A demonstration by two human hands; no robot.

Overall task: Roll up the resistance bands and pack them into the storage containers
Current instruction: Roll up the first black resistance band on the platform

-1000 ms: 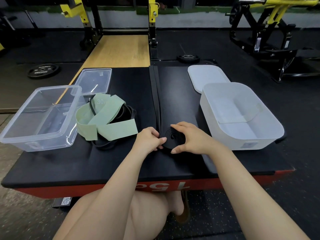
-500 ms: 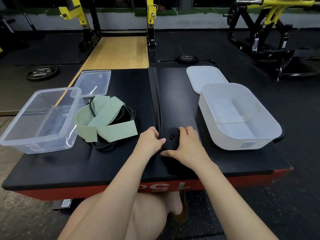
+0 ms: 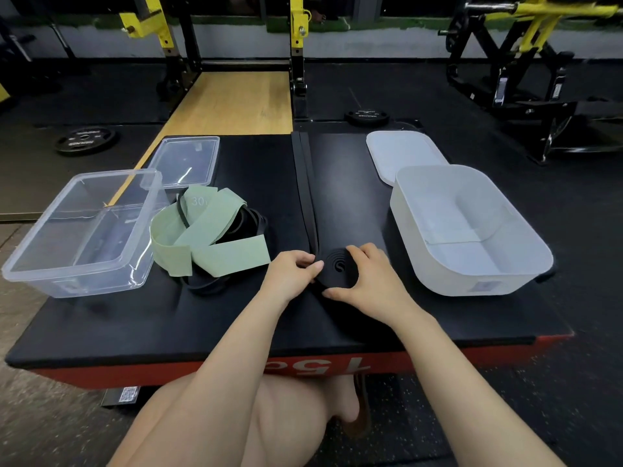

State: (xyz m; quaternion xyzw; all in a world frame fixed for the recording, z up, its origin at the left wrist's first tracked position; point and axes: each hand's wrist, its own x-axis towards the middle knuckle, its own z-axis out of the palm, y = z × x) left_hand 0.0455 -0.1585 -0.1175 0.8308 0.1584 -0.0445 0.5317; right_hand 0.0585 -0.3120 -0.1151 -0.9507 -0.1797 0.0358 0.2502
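A black resistance band [image 3: 305, 183] runs straight down the middle of the black padded box, and its near end is wound into a flat coil [image 3: 337, 269]. My left hand [image 3: 291, 274] pinches the coil's left edge where the straight band feeds in. My right hand [image 3: 365, 281] cups the coil from the right and front, thumb under its near edge. A loose green band [image 3: 215, 241] lies tangled with further black bands [image 3: 242, 224] to the left. A clear plastic container [image 3: 84, 230] stands at the far left, a white container [image 3: 468, 230] at the right; both hold no bands.
The clear lid [image 3: 185, 160] lies behind the clear container, the white lid [image 3: 401, 153] behind the white one. The box's [image 3: 135, 318] red front edge is close to my knees. Weight plates [image 3: 84, 139] and yellow-black gym racks [image 3: 296, 45] stand on the floor beyond.
Both hands have turned the coil on the box top; my right hand shifted from lying over it to cupping its right side, exposing the spiral. The coil stayed in place.
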